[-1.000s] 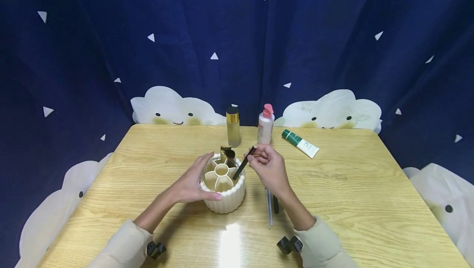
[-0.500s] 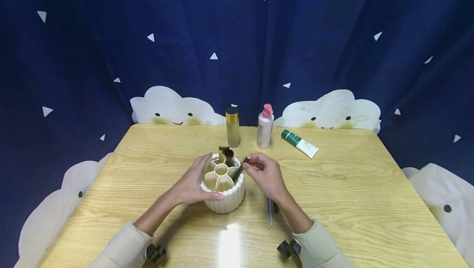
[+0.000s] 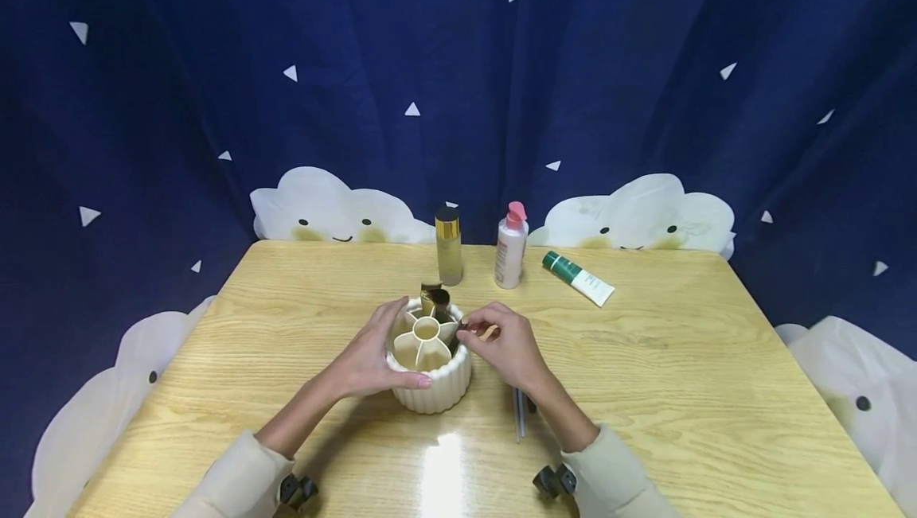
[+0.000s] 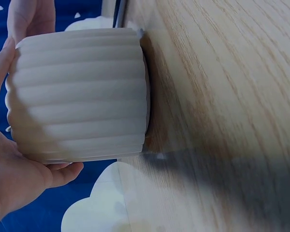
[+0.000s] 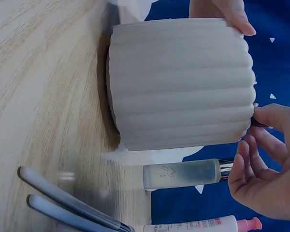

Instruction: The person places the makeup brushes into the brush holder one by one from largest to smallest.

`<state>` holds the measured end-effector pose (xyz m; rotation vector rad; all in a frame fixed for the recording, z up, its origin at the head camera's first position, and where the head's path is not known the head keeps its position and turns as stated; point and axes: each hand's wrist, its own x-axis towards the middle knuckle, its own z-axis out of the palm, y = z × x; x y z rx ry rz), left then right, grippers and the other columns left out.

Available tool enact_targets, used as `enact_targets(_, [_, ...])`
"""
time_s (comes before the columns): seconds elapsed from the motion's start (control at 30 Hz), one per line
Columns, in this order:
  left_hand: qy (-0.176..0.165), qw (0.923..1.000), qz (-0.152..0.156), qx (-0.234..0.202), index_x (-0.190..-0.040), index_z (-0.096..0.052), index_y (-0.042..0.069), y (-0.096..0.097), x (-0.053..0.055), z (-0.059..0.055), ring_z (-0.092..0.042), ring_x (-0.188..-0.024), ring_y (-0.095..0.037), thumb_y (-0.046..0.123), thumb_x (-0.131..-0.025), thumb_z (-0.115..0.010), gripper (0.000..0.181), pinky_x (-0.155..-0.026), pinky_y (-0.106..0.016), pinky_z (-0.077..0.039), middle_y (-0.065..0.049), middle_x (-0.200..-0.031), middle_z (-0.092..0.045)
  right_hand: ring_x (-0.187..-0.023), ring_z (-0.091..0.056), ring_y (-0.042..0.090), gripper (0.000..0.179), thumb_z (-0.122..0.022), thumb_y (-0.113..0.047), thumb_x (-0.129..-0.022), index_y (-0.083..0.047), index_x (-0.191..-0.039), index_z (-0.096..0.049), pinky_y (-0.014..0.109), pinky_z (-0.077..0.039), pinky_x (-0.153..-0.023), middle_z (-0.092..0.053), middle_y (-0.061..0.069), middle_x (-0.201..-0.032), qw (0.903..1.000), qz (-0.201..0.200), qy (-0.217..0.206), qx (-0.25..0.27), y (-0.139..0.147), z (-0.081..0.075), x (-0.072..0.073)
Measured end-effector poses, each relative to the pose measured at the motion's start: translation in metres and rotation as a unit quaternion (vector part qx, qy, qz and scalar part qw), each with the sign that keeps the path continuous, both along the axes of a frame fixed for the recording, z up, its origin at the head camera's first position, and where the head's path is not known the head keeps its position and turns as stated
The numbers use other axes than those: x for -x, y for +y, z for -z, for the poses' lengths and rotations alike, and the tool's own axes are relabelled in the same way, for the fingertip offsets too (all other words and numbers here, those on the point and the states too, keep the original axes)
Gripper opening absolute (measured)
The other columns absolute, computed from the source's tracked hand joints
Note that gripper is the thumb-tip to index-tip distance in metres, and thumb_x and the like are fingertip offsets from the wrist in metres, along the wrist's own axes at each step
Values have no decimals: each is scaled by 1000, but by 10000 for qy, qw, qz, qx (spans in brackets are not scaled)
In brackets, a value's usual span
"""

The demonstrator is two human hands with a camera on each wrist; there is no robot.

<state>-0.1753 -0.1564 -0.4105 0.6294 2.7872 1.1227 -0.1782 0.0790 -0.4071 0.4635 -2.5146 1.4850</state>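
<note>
A cream ribbed organizer (image 3: 433, 392) with petal-shaped compartments stands upright on the wooden table. My left hand (image 3: 372, 355) grips it from the left, thumb over the front rim and fingers round the far side. At the right rim, my right hand (image 3: 505, 347) pinches the top of a slim black stick (image 5: 258, 123) between thumb and fingertips. Most of that stick is down inside a right-hand compartment, hidden by the wall. In the back compartments stand a dark-bristled makeup brush (image 3: 440, 297) and a gold item with a dark top (image 3: 427, 300).
Behind the organizer stand a gold-collared bottle (image 3: 449, 251) and a pink-topped pump bottle (image 3: 510, 255). A green and white tube (image 3: 579, 278) lies to their right. Slim grey sticks (image 3: 519, 416) and a dark one (image 3: 531, 405) lie under my right forearm.
My right hand has moved down and left to the organizer's rim, and the black stick has sunk into its compartment. The left hand keeps its hold.
</note>
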Motion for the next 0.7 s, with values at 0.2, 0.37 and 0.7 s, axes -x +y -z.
enact_targets(0.2, [-13,10000,15,12,-151,-18,10,1,0,-1,-33,-137,-40,58,-57,-83,124,-107,-61,-33,-16,-153,-27,-75,-58,15,9,-77,-13,-77,-10,-85,-74,17,-49,-59,-66,3,-82,9999,-42,138,-28,4,0,-1])
enact_targets(0.37, [-22,9999,147,76,-151,-17,9,-1,1,-3,-33,-137,-41,58,-59,-82,124,-107,-62,-33,-17,-153,-25,-74,-57,9,9,-75,-12,-80,-9,-89,-74,19,-50,-61,-67,2,-83,9999,-84,83,-35,17,-2,1])
enact_targets(0.7, [-147,9985,501,136,-153,-13,13,-10,4,-6,-25,-141,-42,54,-62,-83,121,-109,-64,-28,-19,-156,-18,-79,-59,12,21,-70,-15,-85,-7,-104,-69,20,-51,-69,-67,5,-86,9958,195,-851,-276,61,5,12])
